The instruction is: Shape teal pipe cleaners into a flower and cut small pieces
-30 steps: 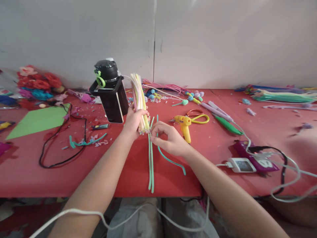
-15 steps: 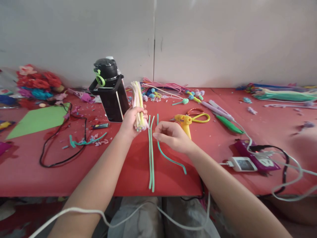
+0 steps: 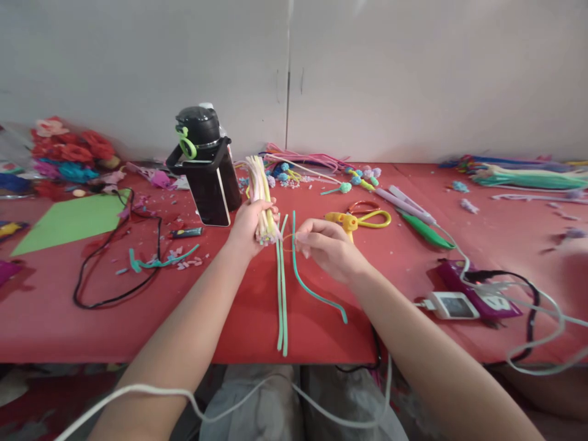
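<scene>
A bundle of pastel yellow, white and pink pipe cleaners (image 3: pixel 260 177) stands nearly upright in my left hand (image 3: pixel 252 228), whose fingers wrap round its lower part. Just to the right, my right hand (image 3: pixel 328 245) pinches a thin tan loop, which looks like a rubber band (image 3: pixel 287 243). The loop reaches toward the bundle's lower end; whether it touches cannot be made out. Below the hands, two straight mint pipe cleaners (image 3: pixel 282 300) lie side by side on the red table. A bent teal pipe cleaner (image 3: pixel 316 297) curves beneath my right hand.
A black container with a bottle (image 3: pixel 209 190) stands behind my left hand. Beyond my right hand lie a yellow glue gun (image 3: pixel 342 218), yellow-handled scissors (image 3: pixel 374 218) and a lilac hair straightener (image 3: pixel 404 204). A black cable (image 3: pixel 80 275) loops at left; a purple power bank (image 3: pixel 493 300) lies right.
The bundle in my left hand has moved slightly right and down. My right hand has shifted a little right, and the thin loop now shows stretched out from its fingers.
</scene>
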Tool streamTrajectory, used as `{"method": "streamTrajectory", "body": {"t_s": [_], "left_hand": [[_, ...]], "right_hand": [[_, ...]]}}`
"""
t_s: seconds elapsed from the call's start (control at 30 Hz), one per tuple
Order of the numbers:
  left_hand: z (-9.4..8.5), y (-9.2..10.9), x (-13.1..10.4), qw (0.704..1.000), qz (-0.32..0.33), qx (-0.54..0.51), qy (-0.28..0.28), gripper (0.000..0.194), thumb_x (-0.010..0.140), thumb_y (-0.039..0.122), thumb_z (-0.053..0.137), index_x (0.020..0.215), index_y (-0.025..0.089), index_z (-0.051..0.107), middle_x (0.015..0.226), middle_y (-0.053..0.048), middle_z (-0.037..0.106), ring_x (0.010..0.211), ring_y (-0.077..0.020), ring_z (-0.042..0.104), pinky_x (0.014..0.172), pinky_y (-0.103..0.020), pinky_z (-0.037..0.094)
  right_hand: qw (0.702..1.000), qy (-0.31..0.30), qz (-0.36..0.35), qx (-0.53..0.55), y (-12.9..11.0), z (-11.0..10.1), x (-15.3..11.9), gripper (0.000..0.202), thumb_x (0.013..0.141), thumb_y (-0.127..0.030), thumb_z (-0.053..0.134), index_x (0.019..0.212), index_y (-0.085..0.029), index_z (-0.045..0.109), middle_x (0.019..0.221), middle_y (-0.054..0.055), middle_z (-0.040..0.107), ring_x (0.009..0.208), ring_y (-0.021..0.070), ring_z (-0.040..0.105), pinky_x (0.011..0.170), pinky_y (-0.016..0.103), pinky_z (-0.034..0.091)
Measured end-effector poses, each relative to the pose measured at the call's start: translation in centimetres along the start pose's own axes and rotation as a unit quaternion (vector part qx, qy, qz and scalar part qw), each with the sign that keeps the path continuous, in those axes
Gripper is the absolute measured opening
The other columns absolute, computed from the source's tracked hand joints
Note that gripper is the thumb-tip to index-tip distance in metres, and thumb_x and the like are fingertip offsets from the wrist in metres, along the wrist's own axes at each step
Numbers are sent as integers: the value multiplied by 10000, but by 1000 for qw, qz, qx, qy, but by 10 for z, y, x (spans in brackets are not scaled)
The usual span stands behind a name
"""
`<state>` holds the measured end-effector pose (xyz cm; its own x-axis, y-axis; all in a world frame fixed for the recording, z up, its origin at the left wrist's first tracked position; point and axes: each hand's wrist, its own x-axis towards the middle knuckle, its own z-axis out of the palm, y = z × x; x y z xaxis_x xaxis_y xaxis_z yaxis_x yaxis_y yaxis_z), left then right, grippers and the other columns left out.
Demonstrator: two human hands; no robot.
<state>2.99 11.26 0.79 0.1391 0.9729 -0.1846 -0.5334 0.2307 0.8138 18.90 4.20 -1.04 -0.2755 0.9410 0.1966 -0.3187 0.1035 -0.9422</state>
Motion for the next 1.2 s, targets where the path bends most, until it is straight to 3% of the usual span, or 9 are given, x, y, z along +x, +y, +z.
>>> {"method": "streamTrajectory", "body": {"t_s": [0.17,0.4,0.5,0.7,0.93,1.2], "left_hand": [[0,-3,0,997,36,69,15,197,666,103,639,859,114,597,585,2,578,464,-87,551,468,-191,427],[-3,-7,2,989,69,130,3,293,627,113,707,904,134,616,662,-16,648,495,-120,579,480,-246,460],[-4,-9,2,987,53,153,-10,245,626,138,716,857,108,640,612,-21,619,505,-128,577,479,-243,451],[-5,-11,1,985,47,167,0,260,604,141,732,853,110,661,620,-30,627,528,-137,579,500,-253,452],[-5,-10,1,985,47,165,-3,276,590,139,735,849,126,642,636,-23,621,513,-139,563,485,-267,421],[-4,-10,1,984,40,171,-3,281,567,141,723,836,127,641,639,-17,617,529,-133,563,494,-262,428]], "right_hand": [[996,86,-35,-12,3,0,2,266,689,-408,838,673,-223,648,614,-33,579,618,130,528,691,317,466],[982,168,-78,-43,15,-8,7,209,704,-401,853,694,-243,717,724,-10,680,682,142,575,682,310,477],[981,174,-72,-52,15,-9,7,230,703,-419,855,687,-236,716,681,-15,657,640,135,554,649,305,472],[987,122,-51,-87,9,-7,6,186,734,-371,824,779,-213,735,784,-2,707,723,136,610,721,290,482],[969,189,-69,-146,9,-8,5,195,784,-377,753,736,-201,685,679,-13,632,630,130,543,616,272,436],[975,174,-94,-106,14,-10,5,148,756,-304,775,722,-206,669,744,-1,686,702,140,614,698,289,495]]}}
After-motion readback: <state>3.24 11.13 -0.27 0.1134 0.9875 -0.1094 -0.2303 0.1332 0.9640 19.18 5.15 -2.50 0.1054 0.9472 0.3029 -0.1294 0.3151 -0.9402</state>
